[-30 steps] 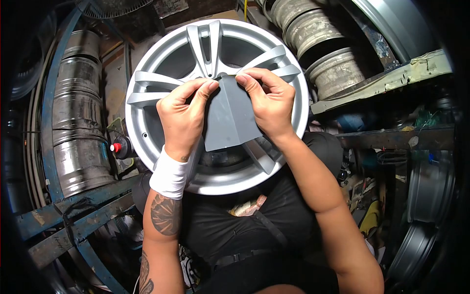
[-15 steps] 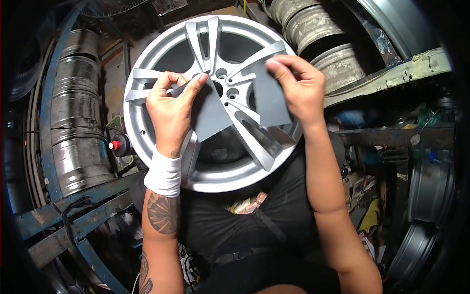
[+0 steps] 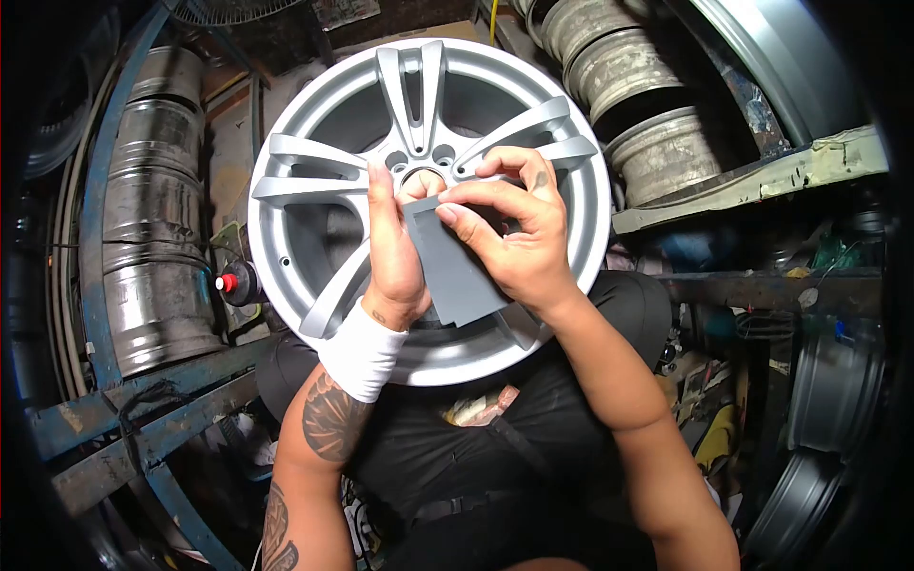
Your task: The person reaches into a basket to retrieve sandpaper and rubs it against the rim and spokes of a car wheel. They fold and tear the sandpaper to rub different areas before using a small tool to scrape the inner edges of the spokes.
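Note:
A silver alloy wheel rim (image 3: 590, 219) with paired spokes lies face up across my lap, under both hands. Above its hub, two dark grey sheets that look like sandpaper (image 3: 452, 271) lie one over the other, their edges slightly offset. My right hand (image 3: 519, 224) pinches their top edge between thumb and fingers. At the left side of the sheets is my left hand (image 3: 395, 238), its thumb pointing up and its fingers curled behind the sheets, partly hidden. A white band (image 3: 364, 354) covers my left wrist.
Stacked metal rims (image 3: 157, 219) stand at the left behind a blue metal frame (image 3: 95, 247). More worn rims (image 3: 666, 157) line the upper right. A dark bottle with a red cap (image 3: 227, 283) stands left of the wheel. Silver rims (image 3: 833, 390) are at the lower right.
Both hands have come together over the hub. The two sandpaper sheets, held apart before, one in each hand, now overlap. The wheel appears slightly lower and further right in view.

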`<action>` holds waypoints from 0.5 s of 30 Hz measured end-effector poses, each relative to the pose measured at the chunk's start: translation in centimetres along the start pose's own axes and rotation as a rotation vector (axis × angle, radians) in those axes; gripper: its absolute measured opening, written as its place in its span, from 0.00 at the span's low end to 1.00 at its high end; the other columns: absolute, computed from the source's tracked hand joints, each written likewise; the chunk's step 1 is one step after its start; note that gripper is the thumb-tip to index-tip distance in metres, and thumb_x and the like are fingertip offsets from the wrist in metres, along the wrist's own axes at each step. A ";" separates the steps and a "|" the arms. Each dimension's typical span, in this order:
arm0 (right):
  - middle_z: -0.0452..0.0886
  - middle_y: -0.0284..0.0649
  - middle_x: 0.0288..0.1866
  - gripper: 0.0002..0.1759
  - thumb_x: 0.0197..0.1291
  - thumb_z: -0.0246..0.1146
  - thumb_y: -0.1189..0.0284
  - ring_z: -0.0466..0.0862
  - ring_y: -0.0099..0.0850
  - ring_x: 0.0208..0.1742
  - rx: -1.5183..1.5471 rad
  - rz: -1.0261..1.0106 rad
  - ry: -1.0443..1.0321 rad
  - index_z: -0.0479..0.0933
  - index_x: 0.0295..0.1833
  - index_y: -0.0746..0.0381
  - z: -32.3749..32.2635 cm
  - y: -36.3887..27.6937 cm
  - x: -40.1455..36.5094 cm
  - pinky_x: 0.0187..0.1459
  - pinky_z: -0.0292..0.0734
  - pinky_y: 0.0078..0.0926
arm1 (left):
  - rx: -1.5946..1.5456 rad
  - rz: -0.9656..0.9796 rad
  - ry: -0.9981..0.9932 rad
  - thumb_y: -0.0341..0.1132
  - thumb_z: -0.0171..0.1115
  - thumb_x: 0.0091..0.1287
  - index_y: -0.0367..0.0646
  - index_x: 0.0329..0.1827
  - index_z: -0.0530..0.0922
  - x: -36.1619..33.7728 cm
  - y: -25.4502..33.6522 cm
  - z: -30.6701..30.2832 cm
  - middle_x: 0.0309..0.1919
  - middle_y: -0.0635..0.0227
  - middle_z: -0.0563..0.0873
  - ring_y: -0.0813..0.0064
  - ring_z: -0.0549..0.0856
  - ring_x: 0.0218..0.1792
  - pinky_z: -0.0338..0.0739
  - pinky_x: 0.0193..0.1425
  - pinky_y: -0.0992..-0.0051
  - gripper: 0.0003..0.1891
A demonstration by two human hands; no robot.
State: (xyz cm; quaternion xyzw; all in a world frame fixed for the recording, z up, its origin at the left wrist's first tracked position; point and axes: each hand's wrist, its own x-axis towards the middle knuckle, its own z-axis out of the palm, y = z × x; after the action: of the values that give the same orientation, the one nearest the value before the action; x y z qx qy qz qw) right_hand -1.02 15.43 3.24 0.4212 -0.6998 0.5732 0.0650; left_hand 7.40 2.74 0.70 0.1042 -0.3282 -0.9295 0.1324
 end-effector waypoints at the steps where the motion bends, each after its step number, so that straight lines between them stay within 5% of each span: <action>1: 0.82 0.38 0.49 0.11 0.54 0.82 0.71 0.78 0.36 0.54 0.010 0.011 0.003 0.94 0.44 0.55 0.3 0.1 -0.2 0.58 0.75 0.35 | 0.005 0.018 0.015 0.76 0.35 0.81 0.49 0.36 0.70 -0.1 -0.1 0.1 0.34 0.76 0.74 0.80 0.76 0.38 0.73 0.47 0.78 0.37; 15: 0.85 0.35 0.39 0.12 0.57 0.81 0.74 0.81 0.32 0.45 -0.058 -0.062 -0.004 0.94 0.48 0.57 0.7 0.1 -0.3 0.50 0.77 0.29 | 0.058 0.083 0.065 0.76 0.31 0.81 0.47 0.49 0.73 -0.6 -0.6 1.1 0.42 0.72 0.77 0.79 0.78 0.47 0.73 0.57 0.77 0.38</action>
State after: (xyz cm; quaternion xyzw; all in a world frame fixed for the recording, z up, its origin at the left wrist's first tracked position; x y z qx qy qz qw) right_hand -0.60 15.00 2.75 0.4417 -0.7030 0.5495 0.0937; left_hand 7.59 4.02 1.28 0.1245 -0.3544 -0.9095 0.1782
